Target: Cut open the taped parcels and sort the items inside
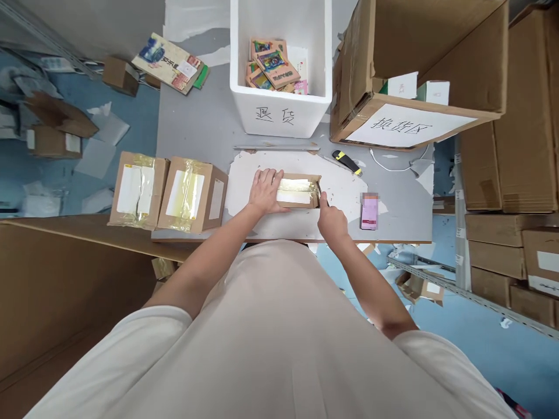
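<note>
A small taped cardboard box (299, 191) lies on the white worn patch of the table in front of me. My left hand (265, 191) grips its left end, fingers over the far side and thumb toward the near edge. At the box's right end, my right hand (332, 221) is closed around a knife (323, 199) with a dark handle; its tip meets the taped end flap, and most of the tool is hidden by my fingers. A yellow and black utility knife (347, 163) rests on the table beyond my right hand.
Two taped boxes (190, 195) stand at the left. Behind the work are a white foam bin (282, 119) with several booklets and a large open carton (349, 110) holding small boxes. A phone (369, 211) lies at the right; a book (168, 63) lies back left.
</note>
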A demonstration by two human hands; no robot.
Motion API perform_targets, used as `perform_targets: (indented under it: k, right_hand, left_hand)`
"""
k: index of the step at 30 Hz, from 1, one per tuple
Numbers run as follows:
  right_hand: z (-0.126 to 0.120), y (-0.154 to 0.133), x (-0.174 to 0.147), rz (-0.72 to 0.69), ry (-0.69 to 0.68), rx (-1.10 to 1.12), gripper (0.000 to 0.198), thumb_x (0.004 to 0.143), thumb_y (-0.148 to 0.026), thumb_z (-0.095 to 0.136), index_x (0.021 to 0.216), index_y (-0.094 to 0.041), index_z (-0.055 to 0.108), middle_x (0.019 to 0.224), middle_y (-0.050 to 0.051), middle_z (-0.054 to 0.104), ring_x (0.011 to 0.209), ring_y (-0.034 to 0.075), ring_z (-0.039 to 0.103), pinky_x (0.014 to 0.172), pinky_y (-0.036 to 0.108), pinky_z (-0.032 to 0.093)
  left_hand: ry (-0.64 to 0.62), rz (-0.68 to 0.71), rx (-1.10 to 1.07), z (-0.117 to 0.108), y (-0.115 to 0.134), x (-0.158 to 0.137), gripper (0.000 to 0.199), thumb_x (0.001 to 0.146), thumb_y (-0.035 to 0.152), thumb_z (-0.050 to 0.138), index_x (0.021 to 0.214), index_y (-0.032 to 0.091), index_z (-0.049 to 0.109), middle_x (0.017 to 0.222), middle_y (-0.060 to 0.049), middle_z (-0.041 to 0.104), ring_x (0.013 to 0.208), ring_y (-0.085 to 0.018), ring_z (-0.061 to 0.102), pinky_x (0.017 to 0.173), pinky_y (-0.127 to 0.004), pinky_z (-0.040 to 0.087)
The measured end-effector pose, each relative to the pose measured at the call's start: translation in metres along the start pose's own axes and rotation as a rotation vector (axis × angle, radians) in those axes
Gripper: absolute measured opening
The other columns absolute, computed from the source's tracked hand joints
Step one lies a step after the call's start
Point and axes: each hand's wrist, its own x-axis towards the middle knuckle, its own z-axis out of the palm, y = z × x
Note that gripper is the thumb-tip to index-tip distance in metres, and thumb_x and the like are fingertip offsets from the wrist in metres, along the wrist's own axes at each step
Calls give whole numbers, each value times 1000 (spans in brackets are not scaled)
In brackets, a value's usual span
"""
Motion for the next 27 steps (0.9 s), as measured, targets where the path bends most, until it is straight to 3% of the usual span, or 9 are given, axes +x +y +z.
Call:
perform_targets:
  k: [3, 8, 15, 19, 24, 27]
  right_hand:
    - [1, -6, -6, -1, -33, -2, 73, 91, -7, 39, 154, -16, 5, 100, 17, 66, 90, 23, 65, 74, 29, 47]
    - [6, 9, -11, -58, -105, 46, 67, 93, -13, 39, 154, -17, 12, 95, 15, 67, 90, 27, 65, 73, 33, 46]
    - [-8, 13, -16, -84, -122, 32, 68, 90, -10, 43, 152, -16, 18, 94, 17, 66, 90, 28, 65, 68, 31, 44]
    - [4, 22, -26, -127, -170, 29, 63, 91, -12, 43, 150, -20, 25, 93, 15, 67, 89, 28, 65, 68, 30, 43]
    - [31, 43, -45, -99, -19, 165, 59, 95, -19, 38, 152, -22, 22, 94, 13, 69, 86, 28, 65, 72, 34, 44]
    - [43, 46, -45, -15, 144, 556, 61, 95, -28, 40, 152, -21, 20, 92, 10, 68, 81, 25, 65, 71, 35, 47]
  left_hand:
    - [5, -14, 9, -2, 2, -1, 119, 52, 67, 75, 147, 10, 29, 136, -21, 43, 131, -40, 35, 117, -51, 10]
    - [12, -5, 2, 1, 1, -1, 117, 54, 64, 74, 147, 10, 27, 135, -21, 43, 128, -40, 36, 116, -52, 11]
    - [22, 2, 43, 2, 0, 0, 114, 58, 66, 70, 148, 10, 28, 136, -21, 43, 129, -39, 36, 116, -52, 12]
    - [14, -12, 34, 1, 0, 0, 120, 54, 69, 73, 148, 10, 28, 138, -21, 43, 130, -40, 35, 116, -52, 12]
    - [12, -12, 19, 1, -1, -1, 123, 52, 72, 72, 148, 8, 28, 140, -22, 41, 132, -40, 33, 117, -51, 9]
    - [11, -33, 37, 0, 4, -1, 126, 51, 74, 72, 149, 7, 27, 144, -23, 38, 134, -40, 30, 117, -50, 9]
